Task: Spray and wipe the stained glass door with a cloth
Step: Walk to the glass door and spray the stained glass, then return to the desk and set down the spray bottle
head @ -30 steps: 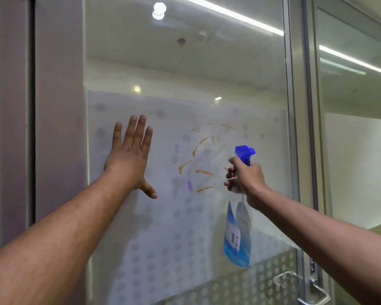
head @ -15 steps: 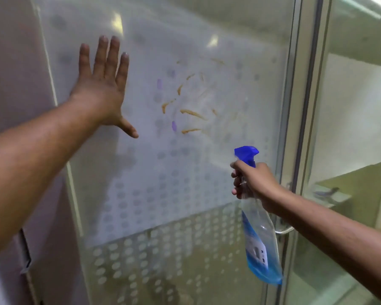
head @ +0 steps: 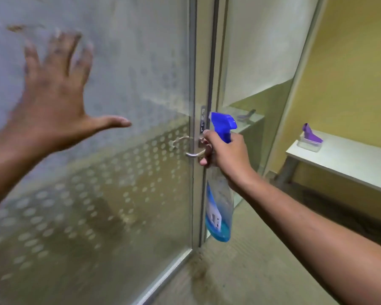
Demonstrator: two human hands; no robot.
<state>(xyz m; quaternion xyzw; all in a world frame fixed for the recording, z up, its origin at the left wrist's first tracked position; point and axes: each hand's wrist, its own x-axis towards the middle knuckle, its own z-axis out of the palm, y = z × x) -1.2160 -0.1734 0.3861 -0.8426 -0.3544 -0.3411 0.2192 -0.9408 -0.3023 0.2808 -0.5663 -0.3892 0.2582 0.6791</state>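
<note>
The frosted, dotted glass door [head: 130, 89] fills the left half of the view. One orange stain [head: 15, 27] shows at its top left, blurred. My left hand [head: 53, 100] is spread open in front of the glass with fingers straight; whether it touches the pane I cannot tell. My right hand [head: 223, 151] grips the neck of a clear spray bottle [head: 219, 208] with a blue trigger head and blue liquid, held beside the door's metal handle [head: 193, 153]. No cloth is recognisable.
A metal door frame [head: 204, 62] with a PULL label runs down the middle. To the right, a white table [head: 348, 164] against a yellow wall carries a clear container with a purple item [head: 310, 138]. Carpeted floor [head: 240, 271] lies below.
The view has swung down and right, so the stains have slid to the top left. My right hand has lowered the bottle to handle height. My left hand stays spread at the glass.
</note>
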